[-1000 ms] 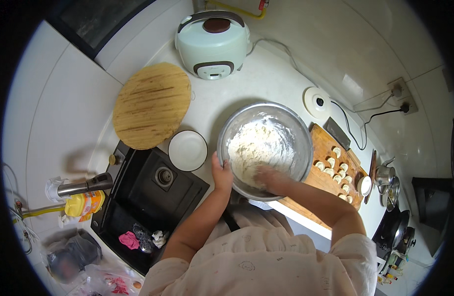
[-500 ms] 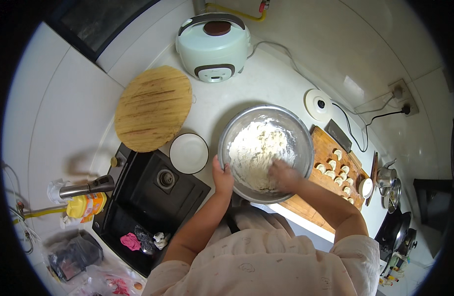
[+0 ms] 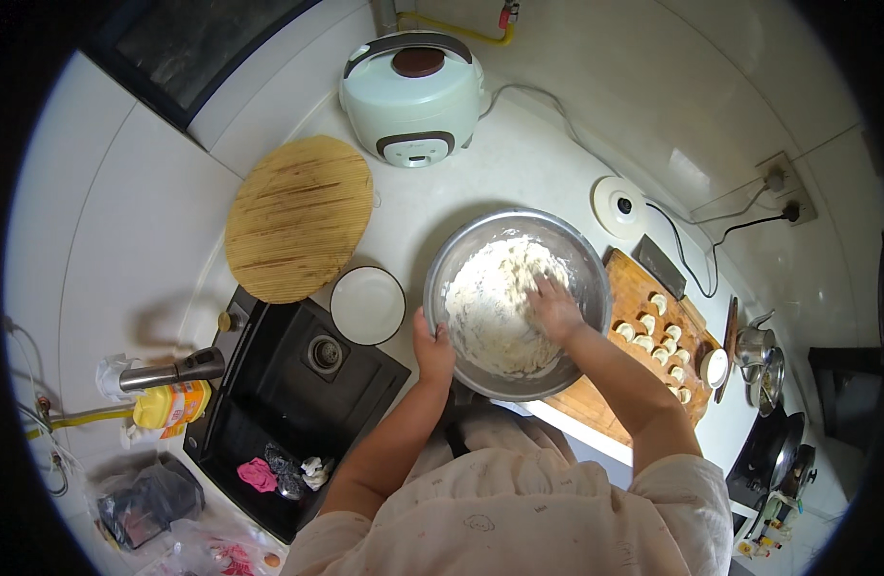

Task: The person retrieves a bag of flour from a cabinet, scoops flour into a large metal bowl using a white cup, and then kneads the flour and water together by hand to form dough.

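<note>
I am working dough by hand. My left hand (image 3: 432, 348) is closed over the near-left rim of the round stainless-steel mixing bowl (image 3: 458, 252), thumb inside and fingers wrapped outside, bracing it. My right hand (image 3: 555, 309) is down in the bowl with its fingers curled and pressed into the shaggy white mass of flour dough (image 3: 495, 302), which fills the bowl's bottom and rides up its left wall. The bowl sits on the white table (image 3: 519, 163), its right edge overlapping the rectangular wooden cutting board (image 3: 634, 288) that carries about 10 small pale dough pieces (image 3: 653, 331).

I judge this the mixing stage: the mass looks rough and crumbly, not yet 1 smooth lump. The next move calls for a firm brace from the left hand while the right folds loose flour from the wall into the middle.

A small round white plate (image 3: 367, 305) lies just left of the bowl, beside the black sink (image 3: 288, 403).
</note>
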A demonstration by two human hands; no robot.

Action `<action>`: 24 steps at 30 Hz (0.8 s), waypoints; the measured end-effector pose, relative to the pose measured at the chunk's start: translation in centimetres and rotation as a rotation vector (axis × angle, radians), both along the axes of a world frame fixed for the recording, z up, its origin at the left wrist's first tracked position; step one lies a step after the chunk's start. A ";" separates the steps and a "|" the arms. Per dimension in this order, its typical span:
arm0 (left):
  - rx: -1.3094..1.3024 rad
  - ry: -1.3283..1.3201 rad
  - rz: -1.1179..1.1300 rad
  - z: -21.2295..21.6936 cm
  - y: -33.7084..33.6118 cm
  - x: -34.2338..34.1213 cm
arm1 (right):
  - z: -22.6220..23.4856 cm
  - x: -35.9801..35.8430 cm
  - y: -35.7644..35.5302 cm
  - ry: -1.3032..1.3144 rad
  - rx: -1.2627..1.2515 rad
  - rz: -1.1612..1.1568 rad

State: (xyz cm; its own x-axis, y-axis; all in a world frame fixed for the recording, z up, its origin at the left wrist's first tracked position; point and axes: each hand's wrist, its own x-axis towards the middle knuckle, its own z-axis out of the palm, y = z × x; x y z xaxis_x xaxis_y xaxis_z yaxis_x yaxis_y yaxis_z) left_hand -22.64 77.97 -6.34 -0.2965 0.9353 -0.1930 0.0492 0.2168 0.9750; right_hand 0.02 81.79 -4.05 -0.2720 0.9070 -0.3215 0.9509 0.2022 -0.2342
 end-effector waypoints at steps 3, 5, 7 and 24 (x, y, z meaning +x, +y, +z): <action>-0.010 0.016 0.025 -0.6 -0.3 0.1 | -0.3 -1.6 -5.2 -0.306 -0.027 0.524; -0.041 0.034 0.028 -0.4 -0.3 0.1 | -0.6 -3.3 -6.0 0.098 -0.010 0.372; -0.062 0.061 0.005 -0.1 0.0 0.1 | -2.6 -5.4 -4.4 0.213 0.055 0.554; -0.027 -0.010 0.056 -0.6 -0.1 0.4 | 0.2 -3.7 -6.9 0.134 -0.157 0.177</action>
State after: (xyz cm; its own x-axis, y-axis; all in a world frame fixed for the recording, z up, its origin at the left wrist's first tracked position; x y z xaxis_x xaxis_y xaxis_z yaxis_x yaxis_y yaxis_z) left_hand -22.25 77.84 -6.92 -0.3462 0.9117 -0.2212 0.0260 0.2450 0.9692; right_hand -3.65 74.92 -3.90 -0.4719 0.7834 -0.4046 0.8622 0.3141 -0.3974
